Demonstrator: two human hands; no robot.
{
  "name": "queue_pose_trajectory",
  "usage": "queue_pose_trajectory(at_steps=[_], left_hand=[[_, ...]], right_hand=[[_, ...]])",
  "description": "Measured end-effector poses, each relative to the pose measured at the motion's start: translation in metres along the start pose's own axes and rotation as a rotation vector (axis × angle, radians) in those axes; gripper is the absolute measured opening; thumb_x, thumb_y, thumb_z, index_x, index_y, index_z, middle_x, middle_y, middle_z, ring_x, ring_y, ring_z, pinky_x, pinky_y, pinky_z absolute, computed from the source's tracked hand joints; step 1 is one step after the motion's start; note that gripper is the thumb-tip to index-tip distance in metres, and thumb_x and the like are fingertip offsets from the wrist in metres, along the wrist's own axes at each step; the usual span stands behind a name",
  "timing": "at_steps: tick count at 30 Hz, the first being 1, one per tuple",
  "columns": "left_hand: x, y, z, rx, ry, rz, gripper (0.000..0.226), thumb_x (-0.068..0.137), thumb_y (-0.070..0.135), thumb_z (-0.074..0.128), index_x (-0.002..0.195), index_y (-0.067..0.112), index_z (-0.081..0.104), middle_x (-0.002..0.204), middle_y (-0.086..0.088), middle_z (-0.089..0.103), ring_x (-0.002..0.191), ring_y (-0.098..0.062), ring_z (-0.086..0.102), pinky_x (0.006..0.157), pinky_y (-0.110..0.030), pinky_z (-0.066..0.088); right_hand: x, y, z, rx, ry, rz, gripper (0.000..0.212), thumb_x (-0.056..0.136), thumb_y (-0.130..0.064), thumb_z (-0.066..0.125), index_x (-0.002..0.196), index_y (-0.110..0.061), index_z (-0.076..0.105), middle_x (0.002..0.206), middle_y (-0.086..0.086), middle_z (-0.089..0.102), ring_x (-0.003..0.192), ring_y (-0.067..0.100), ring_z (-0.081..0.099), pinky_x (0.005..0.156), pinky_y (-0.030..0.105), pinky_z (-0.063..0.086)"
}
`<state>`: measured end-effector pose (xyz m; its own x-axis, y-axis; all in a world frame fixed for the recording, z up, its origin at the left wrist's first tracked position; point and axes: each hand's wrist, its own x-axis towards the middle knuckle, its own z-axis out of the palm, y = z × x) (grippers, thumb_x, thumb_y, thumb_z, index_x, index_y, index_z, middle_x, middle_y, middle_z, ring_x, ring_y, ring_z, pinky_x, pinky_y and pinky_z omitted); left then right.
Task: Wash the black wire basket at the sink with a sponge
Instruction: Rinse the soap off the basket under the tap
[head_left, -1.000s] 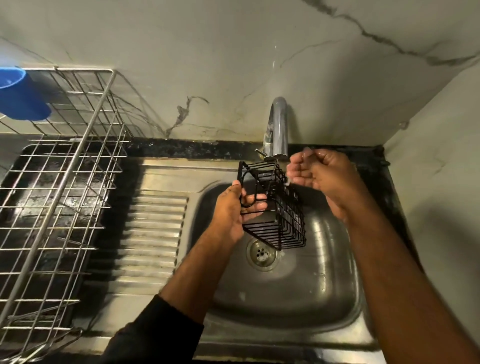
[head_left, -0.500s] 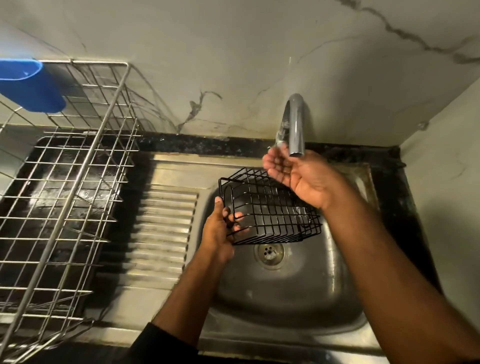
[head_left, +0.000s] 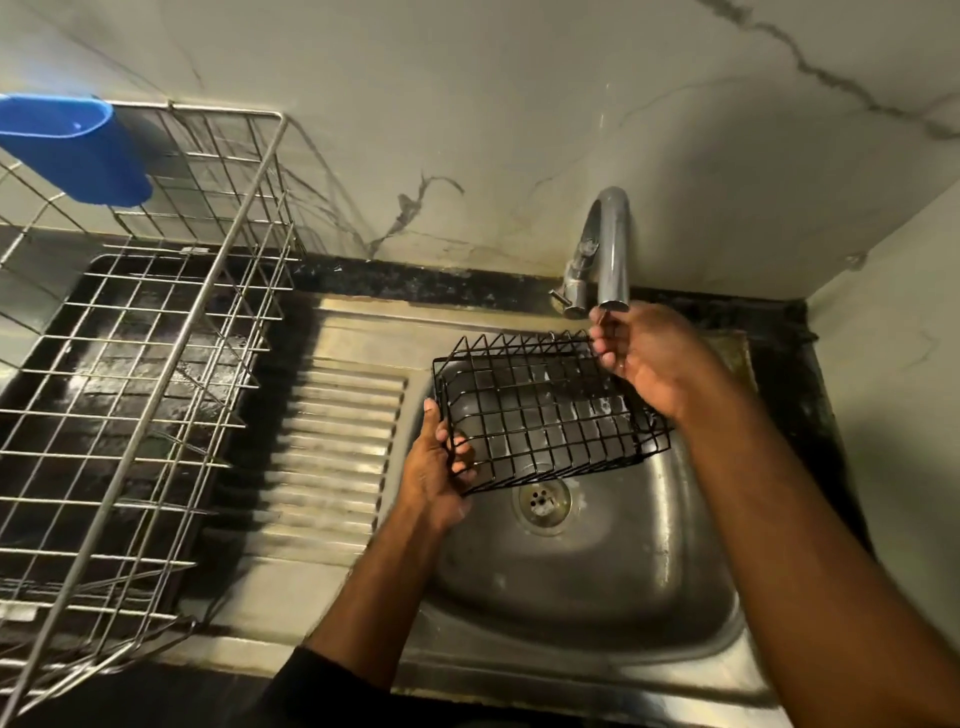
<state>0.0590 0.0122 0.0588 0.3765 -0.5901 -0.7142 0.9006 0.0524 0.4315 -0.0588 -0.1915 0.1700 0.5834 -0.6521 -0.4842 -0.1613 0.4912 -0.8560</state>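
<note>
The black wire basket (head_left: 545, 410) lies on its side over the steel sink (head_left: 571, 582), its open face toward me. My left hand (head_left: 434, 478) grips its near left corner from below. My right hand (head_left: 649, 358) is cupped just under the faucet spout (head_left: 613, 244), with its fingertips at the basket's far right corner and its wrist over the basket's right end. No sponge is in view. I cannot make out a water stream.
The drain (head_left: 541, 501) sits below the basket. A ribbed drainboard (head_left: 332, 441) lies left of the bowl. Further left stands a large metal dish rack (head_left: 156, 364) with a blue cup (head_left: 78, 150) hung on its back corner. Marble walls close in behind and on the right.
The basket has turned from standing on end to lying lengthwise and has dropped a little. My right hand stayed cupped under the spout. My view has shifted right.
</note>
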Motion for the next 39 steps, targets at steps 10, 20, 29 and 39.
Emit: queue_pose_trajectory(at_steps=[10,20,29,39], left_hand=[[-0.004,-0.001,0.003,-0.028,-0.033,0.051,0.051,0.1,0.057,0.046,0.062,0.024,0.038,0.046,0.008,0.041,0.03,-0.002,0.031,0.029,-0.015,0.02],[-0.012,0.009,0.0,-0.091,-0.044,0.102,0.056,0.099,0.057,0.047,0.056,0.023,0.042,0.05,0.008,0.041,0.032,-0.004,0.032,0.028,-0.016,0.021],[-0.01,0.007,0.011,-0.134,-0.061,0.102,0.057,0.102,0.056,0.042,0.056,0.023,0.042,0.048,0.006,0.042,0.03,-0.004,0.032,0.026,-0.015,0.023],[-0.019,0.01,0.009,-0.137,-0.038,0.112,0.053,0.1,0.056,0.048,0.059,0.024,0.041,0.052,0.007,0.043,0.033,-0.004,0.033,0.029,-0.016,0.022]], right_hand=[[-0.02,0.061,0.032,-1.289,-0.003,-0.543,0.061,0.102,-0.05,0.022,0.156,-0.021,0.017,0.165,0.003,0.01,0.151,0.023,0.012,0.122,0.038,0.017],[0.019,0.064,-0.008,-1.369,0.15,-0.358,0.077,0.095,-0.063,-0.002,0.158,-0.02,-0.001,0.165,0.006,-0.008,0.151,0.028,-0.005,0.123,0.051,0.003],[-0.023,0.071,0.083,-1.434,-0.143,-0.655,0.065,0.1,-0.053,0.003,0.154,-0.022,-0.016,0.161,0.0,-0.022,0.149,0.016,-0.018,0.121,0.039,-0.011],[0.021,0.055,-0.002,-1.331,0.143,-0.36,0.064,0.102,-0.052,0.011,0.156,-0.02,0.0,0.165,0.006,-0.001,0.151,0.024,-0.006,0.123,0.047,-0.003]])
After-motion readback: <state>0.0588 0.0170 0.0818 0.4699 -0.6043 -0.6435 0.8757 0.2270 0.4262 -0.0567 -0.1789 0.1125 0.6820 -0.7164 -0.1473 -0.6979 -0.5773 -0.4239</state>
